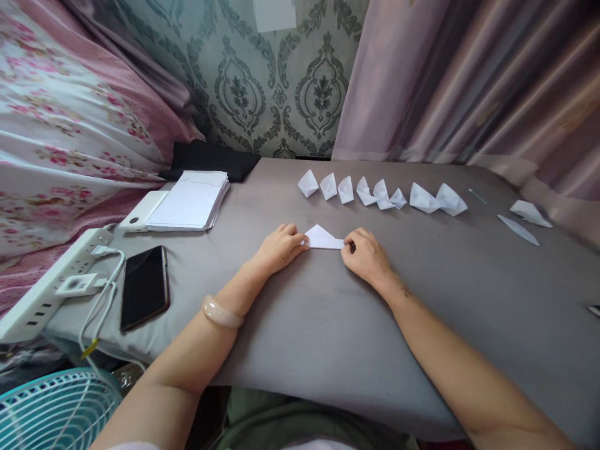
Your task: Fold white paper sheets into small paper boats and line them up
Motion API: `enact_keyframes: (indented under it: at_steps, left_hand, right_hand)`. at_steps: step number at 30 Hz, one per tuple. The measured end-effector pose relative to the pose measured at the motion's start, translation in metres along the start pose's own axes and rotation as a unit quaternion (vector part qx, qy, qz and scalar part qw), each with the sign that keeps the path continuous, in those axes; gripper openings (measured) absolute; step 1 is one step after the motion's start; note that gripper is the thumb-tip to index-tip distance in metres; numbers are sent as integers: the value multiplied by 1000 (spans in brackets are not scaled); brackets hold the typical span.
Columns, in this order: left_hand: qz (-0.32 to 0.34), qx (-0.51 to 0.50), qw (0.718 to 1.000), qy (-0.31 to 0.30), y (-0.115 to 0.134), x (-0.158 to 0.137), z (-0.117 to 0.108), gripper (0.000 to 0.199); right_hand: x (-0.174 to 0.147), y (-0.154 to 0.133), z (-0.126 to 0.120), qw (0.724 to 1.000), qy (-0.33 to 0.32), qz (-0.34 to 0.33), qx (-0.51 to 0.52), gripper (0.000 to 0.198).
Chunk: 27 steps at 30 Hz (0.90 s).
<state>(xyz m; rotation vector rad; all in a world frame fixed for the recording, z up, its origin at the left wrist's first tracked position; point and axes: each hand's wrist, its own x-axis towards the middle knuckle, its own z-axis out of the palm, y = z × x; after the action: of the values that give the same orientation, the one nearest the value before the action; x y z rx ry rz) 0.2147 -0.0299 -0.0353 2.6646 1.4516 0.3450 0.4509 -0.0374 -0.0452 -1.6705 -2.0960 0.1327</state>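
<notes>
A folded white sheet of paper (320, 238) lies on the grey cloth in the middle, its peak pointing away from me and a long straight edge towards me. My left hand (282, 246) grips its left corner between thumb and fingers. At the opposite end, my right hand (364, 253) pinches the right corner, fingers curled. Behind the hands stands a row of several folded paper boats (382, 195), all white and some touching each other.
A paper stack (192, 199) rests on a white device (140, 215) at the left. Nearer are a phone (145, 287), a power strip (56, 281) with cables and a turquoise fan (56, 406). Paper pieces (518, 229) and a thin stick (477, 195) lie at the right.
</notes>
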Motion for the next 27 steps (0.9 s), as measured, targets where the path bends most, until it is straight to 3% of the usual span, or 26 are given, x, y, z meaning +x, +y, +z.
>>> enact_keyframes:
  at_steps: [4,6,9,11,13,16,19,21,23,27]
  left_hand:
    - [52,43,997,27,3,4,2,31]
    - [37,43,997,44,7,5,1,29]
    - [-66,-49,988,132,13,7,0,29]
    - [-137,-158,962,175,19,6,0,30]
    - [-157,-246,941,172,28,5,0,28]
    - [-139,-325,922,156,45,3,3,29]
    - [-130,-380,907,124,58,3,7,31]
    - [-111,-443,887,69,62,4,10,32]
    - [-95,-523,847,1,63,4,11,38]
    - [-118,-628,762,-102,64,5,8,45]
  right_hand:
    - [9,10,6,988,25,59,141,19]
    - [12,12,5,966,58,117,222,22]
    - [15,8,2,898,75,189,389,29]
    - [14,1,-1,840,35,189,507,42]
    - [12,-10,-4,793,-18,168,585,48]
    - [8,-26,-8,758,-42,155,632,47]
    - [6,-32,-12,721,-16,184,668,42]
    - [6,-30,-15,703,13,214,678,38]
    - [7,-26,-18,704,32,229,671,35]
    - [8,-20,-23,734,37,212,644,32]
